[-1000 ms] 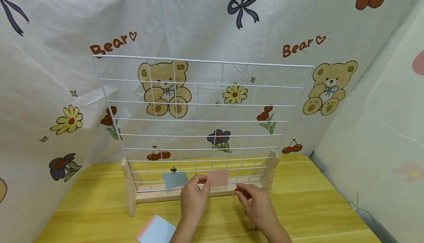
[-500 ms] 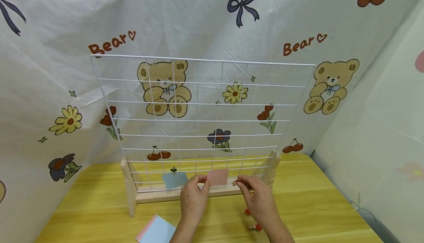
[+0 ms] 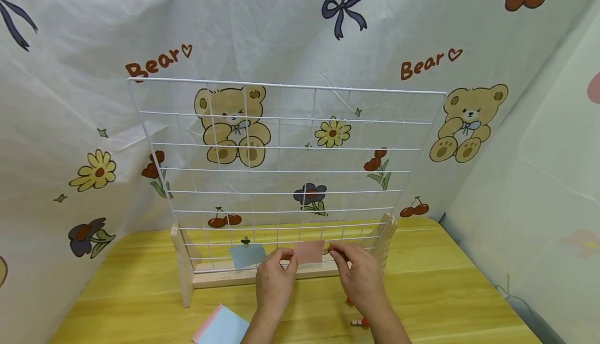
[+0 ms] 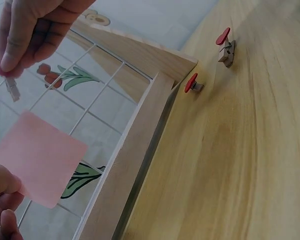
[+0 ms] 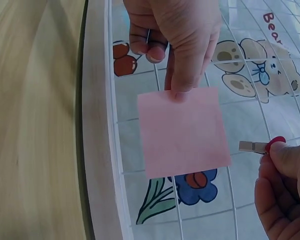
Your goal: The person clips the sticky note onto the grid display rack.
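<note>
My left hand (image 3: 275, 281) pinches the left edge of a square pink paper (image 3: 309, 252) between thumb and finger, holding it against the lower part of a white wire grid (image 3: 281, 170). My right hand (image 3: 363, 276) pinches a small wooden clothespin (image 5: 252, 146) with a red round top, its tip pointing toward the paper but apart from it in the right wrist view. Left of the pink paper, a blue paper (image 3: 247, 256) hangs on the grid under a clip with a dark green top (image 3: 246, 240).
Two more red-topped clothespins lie on the wooden table, one nearer the grid (image 4: 194, 85) and one farther out (image 4: 226, 48). A stack of blue and pink papers (image 3: 222, 327) lies at the front left. The grid stands in a wooden base (image 3: 234, 278).
My right hand has moved up and left with the clothespin, closer to the pink paper's right edge. The left hand and pink paper have stayed nearly still.
</note>
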Demonstrator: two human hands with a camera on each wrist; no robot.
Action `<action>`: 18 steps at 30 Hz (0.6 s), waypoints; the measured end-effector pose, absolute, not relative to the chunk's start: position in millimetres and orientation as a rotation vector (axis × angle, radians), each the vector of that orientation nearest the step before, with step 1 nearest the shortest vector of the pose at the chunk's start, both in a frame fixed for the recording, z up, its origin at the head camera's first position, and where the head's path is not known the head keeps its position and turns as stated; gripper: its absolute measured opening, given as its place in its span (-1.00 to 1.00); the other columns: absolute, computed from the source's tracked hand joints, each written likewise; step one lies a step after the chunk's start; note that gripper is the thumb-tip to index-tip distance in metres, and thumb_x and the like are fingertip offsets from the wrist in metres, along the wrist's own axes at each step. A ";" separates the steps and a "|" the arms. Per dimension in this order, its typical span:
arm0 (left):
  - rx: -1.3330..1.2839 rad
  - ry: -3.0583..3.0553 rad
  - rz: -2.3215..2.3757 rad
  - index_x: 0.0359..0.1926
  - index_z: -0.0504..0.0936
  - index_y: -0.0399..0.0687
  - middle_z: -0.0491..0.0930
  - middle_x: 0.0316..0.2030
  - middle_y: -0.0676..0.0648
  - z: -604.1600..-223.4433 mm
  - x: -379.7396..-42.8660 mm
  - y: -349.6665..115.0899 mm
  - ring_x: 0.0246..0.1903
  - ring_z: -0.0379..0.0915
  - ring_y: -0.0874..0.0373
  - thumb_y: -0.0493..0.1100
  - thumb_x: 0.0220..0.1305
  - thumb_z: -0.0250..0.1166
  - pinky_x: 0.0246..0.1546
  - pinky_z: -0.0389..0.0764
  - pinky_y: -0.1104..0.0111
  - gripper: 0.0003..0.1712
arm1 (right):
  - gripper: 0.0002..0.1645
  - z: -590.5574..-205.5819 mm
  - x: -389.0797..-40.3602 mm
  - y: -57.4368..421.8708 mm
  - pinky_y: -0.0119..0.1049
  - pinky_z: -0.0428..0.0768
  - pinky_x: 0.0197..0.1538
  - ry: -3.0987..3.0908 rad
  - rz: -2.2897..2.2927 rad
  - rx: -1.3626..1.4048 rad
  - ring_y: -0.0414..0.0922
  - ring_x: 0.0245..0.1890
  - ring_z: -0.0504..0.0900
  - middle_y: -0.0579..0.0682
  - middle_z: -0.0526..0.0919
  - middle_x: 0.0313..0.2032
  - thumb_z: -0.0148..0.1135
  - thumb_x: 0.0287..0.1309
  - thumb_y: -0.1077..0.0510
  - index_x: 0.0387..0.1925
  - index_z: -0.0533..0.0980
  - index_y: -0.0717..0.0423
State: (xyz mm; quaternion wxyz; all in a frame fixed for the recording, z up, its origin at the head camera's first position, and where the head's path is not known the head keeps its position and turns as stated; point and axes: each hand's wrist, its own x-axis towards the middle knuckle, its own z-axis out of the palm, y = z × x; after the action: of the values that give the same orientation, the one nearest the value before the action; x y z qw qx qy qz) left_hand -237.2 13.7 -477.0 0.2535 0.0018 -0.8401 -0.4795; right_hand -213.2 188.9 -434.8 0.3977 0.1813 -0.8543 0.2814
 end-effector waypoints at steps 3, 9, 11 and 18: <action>0.014 -2.282 -1.304 -0.33 0.76 -0.04 0.78 -0.38 0.02 -477.4 -237.1 13.9 -0.65 0.28 0.43 -0.24 0.17 0.50 -0.63 0.33 0.50 -0.93 | -0.81 -434.8 -216.9 185.5 -0.58 0.56 -0.32 -2.157 0.705 0.452 -0.34 -0.40 0.64 -0.12 0.75 -0.35 0.49 0.06 0.35 -0.25 0.71 0.12; 0.015 -2.286 -1.296 -0.32 0.76 -0.04 0.79 -0.36 0.02 -477.1 -237.6 14.4 -0.67 0.25 0.45 -0.23 0.17 0.50 -0.64 0.31 0.50 -0.93 | -0.83 -434.2 -223.6 180.1 -0.53 0.51 -0.43 -2.150 0.708 0.428 -0.35 -0.45 0.55 -0.14 0.70 -0.36 0.50 0.07 0.32 -0.27 0.72 0.08; 0.015 -2.288 -1.294 -0.32 0.76 -0.04 0.79 -0.36 0.02 -477.4 -237.9 14.6 -0.68 0.24 0.45 -0.23 0.18 0.50 -0.65 0.30 0.50 -0.93 | -0.83 -433.6 -225.8 177.9 -0.54 0.50 -0.43 -2.147 0.713 0.426 -0.34 -0.45 0.55 -0.14 0.70 -0.34 0.50 0.07 0.32 -0.27 0.73 0.07; 0.013 -2.275 -1.281 -0.32 0.75 -0.04 0.79 -0.36 0.02 -478.7 -238.2 14.5 -0.67 0.25 0.45 -0.24 0.17 0.50 -0.65 0.30 0.50 -0.93 | -0.86 -433.4 -233.7 168.1 -0.57 0.55 -0.38 -2.121 0.726 0.453 -0.29 -0.42 0.64 -0.10 0.71 -0.35 0.49 0.07 0.33 -0.31 0.72 0.11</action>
State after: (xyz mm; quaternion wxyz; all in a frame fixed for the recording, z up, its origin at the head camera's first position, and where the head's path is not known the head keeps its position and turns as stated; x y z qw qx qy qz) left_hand -238.2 14.5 -478.7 0.2621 0.0048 -0.8408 -0.4735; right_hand -233.7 168.1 -433.4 0.4143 0.1804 -0.8440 0.2888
